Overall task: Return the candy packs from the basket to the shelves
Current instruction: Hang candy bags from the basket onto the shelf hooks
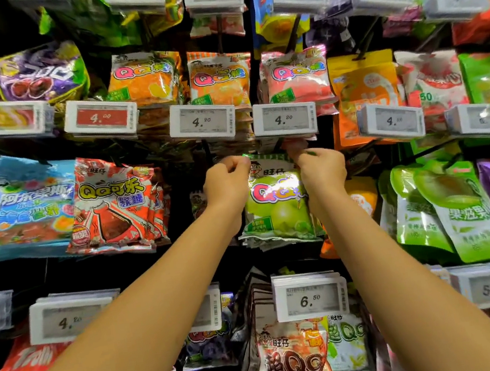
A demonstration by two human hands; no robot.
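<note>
Both arms reaching up from the bottom of the frame to the middle of a peg display. Left hand [226, 179] pinching the upper left corner of a green apple candy pack [277, 203], fingers curled on the header strip; right hand [322, 169] pinching the upper right corner the same way. Pack held upright between the two hands at frame centre, long axis vertical, printed face toward the camera, directly below the price tag marked 4.20 [284, 117]. More green packs of the same kind stacked behind and below it, apparently already hanging there. Peg itself hidden behind hands and tag, so impossible to tell whether the hole in the header is already over its tip. Judged step: threading this pack onto the peg and sliding it back against its fellows. Turning point of the coming move: header hole sits between the two hands, level with the fingertips, peg presumably just behind and above, so a short push away from the camera with the top edge kept level. Neither hand nearer; both equally placed on the header. As for containers, no basket in view, its contents unknown. Peach packs [294, 76] on the hook above, cola packs [115, 205] at centre left, well apart from the hands.
</note>
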